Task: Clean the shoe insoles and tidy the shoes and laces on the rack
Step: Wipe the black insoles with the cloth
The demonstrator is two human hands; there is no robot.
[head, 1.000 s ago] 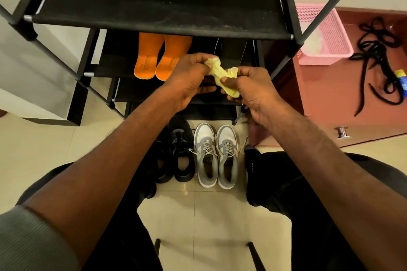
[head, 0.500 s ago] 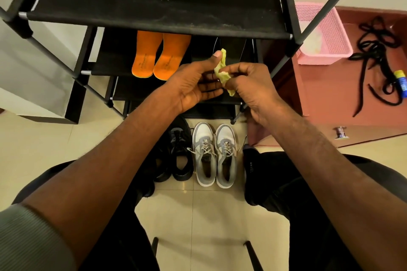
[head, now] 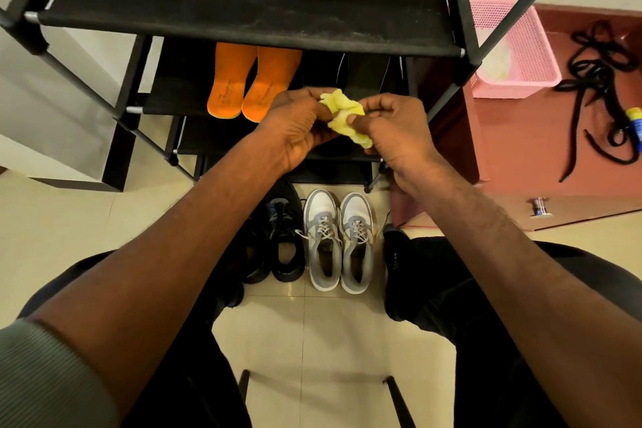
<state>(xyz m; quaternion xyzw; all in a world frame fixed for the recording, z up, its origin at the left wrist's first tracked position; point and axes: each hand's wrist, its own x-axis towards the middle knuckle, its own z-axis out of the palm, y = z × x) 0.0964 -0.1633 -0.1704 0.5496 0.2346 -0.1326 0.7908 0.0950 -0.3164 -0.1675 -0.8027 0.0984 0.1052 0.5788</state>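
Here, both hands' fingers (head: 324, 110) pinching yellow cloth (head: 345, 118), before rack edge (head: 243, 33).

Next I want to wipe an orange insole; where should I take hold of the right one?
Probably grip the right orange insole at its rounded near end, coming from the front. That end overhangs the shelf edge towards you; the far end is hidden under the upper shelf.

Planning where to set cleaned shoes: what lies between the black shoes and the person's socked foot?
Head view: the grey-and-white sneakers, side by side on the floor tiles.
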